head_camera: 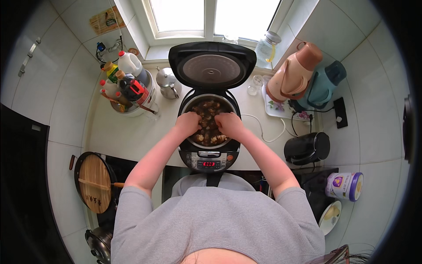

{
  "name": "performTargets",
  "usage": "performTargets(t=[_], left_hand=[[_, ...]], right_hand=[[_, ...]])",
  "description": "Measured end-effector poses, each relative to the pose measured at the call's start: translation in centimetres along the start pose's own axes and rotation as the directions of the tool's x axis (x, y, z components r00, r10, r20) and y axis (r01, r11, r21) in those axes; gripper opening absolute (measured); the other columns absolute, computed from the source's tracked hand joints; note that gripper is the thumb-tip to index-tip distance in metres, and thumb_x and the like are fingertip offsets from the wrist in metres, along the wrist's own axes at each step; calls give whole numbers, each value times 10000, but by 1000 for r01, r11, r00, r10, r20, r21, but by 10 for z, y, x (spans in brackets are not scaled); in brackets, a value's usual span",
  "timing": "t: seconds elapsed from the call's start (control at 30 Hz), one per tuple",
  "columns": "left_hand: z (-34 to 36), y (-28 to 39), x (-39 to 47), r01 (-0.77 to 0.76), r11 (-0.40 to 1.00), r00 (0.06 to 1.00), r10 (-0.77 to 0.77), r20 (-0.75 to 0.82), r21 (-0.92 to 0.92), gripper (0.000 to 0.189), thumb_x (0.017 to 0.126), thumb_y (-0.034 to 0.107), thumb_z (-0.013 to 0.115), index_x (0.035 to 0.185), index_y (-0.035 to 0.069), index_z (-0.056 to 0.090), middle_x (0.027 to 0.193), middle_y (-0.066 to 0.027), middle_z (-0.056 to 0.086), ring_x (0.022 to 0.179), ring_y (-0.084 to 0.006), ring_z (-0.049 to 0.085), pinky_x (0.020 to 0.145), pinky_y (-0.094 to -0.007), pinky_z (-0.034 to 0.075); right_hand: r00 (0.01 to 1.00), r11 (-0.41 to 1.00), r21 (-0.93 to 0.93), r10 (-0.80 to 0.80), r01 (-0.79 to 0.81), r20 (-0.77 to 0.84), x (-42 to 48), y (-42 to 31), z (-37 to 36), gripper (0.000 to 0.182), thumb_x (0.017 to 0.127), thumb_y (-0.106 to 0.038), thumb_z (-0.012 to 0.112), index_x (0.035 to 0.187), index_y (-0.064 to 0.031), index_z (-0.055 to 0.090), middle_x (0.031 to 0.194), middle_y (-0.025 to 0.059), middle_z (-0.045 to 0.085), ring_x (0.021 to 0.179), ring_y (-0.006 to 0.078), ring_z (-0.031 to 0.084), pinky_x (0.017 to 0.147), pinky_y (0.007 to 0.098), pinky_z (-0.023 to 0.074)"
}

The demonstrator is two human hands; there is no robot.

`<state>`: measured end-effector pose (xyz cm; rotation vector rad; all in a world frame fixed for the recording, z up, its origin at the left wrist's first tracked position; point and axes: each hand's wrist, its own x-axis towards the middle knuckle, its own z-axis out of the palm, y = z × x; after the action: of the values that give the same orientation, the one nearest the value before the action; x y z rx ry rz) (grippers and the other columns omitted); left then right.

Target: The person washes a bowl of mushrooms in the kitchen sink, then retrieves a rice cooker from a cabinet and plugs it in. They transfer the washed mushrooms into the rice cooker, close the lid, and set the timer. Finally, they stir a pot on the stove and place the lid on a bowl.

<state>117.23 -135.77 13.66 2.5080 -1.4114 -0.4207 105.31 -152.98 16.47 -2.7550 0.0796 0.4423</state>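
Note:
In front of me a black rice cooker (209, 166) stands with its lid (212, 66) raised and its red display lit. A metal inner pot (228, 100) sits inside it. Brown, knobbly pieces of food (207, 123), perhaps taro, lie in dark liquid in the pot. At the pot's left rim my left hand (188, 124) is curled, fingers over the inner side. Opposite it, my right hand (230, 125) is curled over the right rim in the same way. The gripped parts of the rim are hidden under both hands.
Left stand a bucket of bottles (133, 113) and a metal pot with a spout (168, 84). On the right are thermos flasks (293, 72) on a tray (275, 110), a white cord (262, 133) and a black kettle (306, 148). A window (209, 19) is behind.

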Motion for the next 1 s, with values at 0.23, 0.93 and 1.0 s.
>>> performTargets(t=[0.23,0.93,1.0], left_hand=[[3,9,-19,-247,969,967,245,-76,-24,465,718,113,621,1180,98,573,1085,-167,618,1012,-347,584,878,-396,475],[-159,57,-54,-243,655,959,55,-276,-715,316,849,-55,473,1129,-4,612,1060,-72,629,984,-142,608,873,-259,476],[-161,65,-56,-269,690,955,98,-281,-672,324,843,-75,468,1126,-8,611,1071,-75,622,992,-148,608,873,-256,472]], right_hand=[[899,930,281,-101,238,-427,-25,7,-83,558,781,-119,638,1318,-98,489,1231,153,574,1105,303,574,909,358,475],[676,993,-26,57,-112,-735,-17,1,-173,557,891,-549,492,1080,-54,663,1174,107,610,1228,254,451,1065,607,122],[639,994,-68,5,-90,-770,-24,0,-167,549,890,-546,496,1038,-51,681,1180,102,609,1236,254,444,1068,606,115]])
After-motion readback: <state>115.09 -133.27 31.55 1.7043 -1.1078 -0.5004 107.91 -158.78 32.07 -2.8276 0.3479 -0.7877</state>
